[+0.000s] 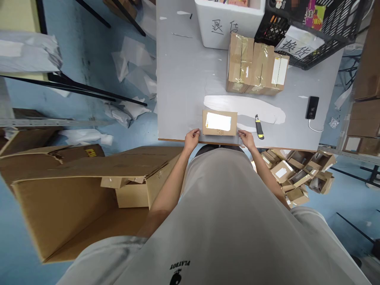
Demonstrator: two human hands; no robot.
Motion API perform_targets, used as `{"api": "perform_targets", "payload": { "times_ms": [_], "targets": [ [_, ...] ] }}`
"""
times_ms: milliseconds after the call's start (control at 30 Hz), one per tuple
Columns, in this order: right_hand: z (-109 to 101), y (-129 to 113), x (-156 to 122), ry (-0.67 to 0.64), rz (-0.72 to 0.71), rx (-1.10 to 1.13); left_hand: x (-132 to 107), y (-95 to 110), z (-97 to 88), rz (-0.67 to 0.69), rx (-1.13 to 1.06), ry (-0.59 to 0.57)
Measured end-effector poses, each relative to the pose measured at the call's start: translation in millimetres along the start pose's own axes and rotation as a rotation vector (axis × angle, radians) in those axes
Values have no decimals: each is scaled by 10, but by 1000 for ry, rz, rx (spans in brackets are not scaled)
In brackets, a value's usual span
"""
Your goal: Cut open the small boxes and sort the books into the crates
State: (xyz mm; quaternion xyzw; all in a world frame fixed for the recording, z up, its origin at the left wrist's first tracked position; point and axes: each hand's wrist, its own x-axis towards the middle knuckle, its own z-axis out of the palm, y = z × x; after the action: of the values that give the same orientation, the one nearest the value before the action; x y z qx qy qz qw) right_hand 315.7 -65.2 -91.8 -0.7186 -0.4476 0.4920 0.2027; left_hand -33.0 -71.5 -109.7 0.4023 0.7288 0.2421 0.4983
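Note:
A small brown cardboard box (219,132) with a white label lies flat near the table's front edge, between my two hands. My left hand (192,138) rests at the table edge, just off the box's left end, fingers loosely bent and holding nothing. Off the right end is my right hand (247,138), its fingers reaching toward the box with a small gap. To the right of that hand lies a yellow-and-black utility knife (259,127). Behind the box, a long strip of white backing paper (246,105) is spread on the table.
Taped cardboard boxes (257,65) stand further back on the grey table (184,79), before a white bin (228,23) and a black crate (314,59). A phone (312,107) with a cable lies right. Large open carton (80,221) stands left; small boxes (297,174) are heaped right.

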Motion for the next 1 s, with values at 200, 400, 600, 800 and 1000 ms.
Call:
{"api": "perform_targets", "payload": {
  "times_ms": [200, 400, 600, 800, 1000],
  "targets": [
    [133, -40, -72, -58, -34, 12, -72, 25, 72, -53, -23, -28],
    [46, -248, -43, 17, -123, 49, -59, 231, 49, 1, -72, 12],
    [-181, -550, 24, 115, -225, 66, -40, 576, -94, 169, -79, 93],
    [-113, -556, 131, 121, -166, 16, 63, 578, -36, 103, -34, 101],
    [-79, -324, 203, 127, -148, 50, 158, 349, 42, 100, -72, 88]
  ]
}}
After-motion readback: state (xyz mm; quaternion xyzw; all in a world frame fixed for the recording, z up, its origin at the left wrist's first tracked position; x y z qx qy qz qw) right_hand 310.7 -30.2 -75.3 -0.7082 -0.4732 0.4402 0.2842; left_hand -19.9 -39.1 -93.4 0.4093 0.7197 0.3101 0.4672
